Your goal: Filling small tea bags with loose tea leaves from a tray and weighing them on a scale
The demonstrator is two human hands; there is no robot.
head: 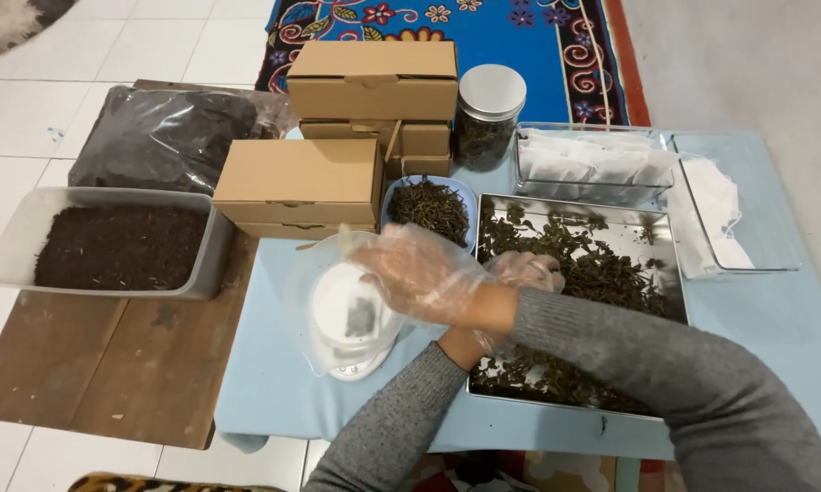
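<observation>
Directly beneath the spread, empty fingers of the right hand (424, 273) sits the small filled tea sachet (360, 316), on the white round scale (348, 319). Farther off, the left hand (524, 271), crossed under, apparently pinches loose leaves over the steel tray (647, 239).

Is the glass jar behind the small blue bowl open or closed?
Closed: a flat silver lid sits on top of the jar.
</observation>
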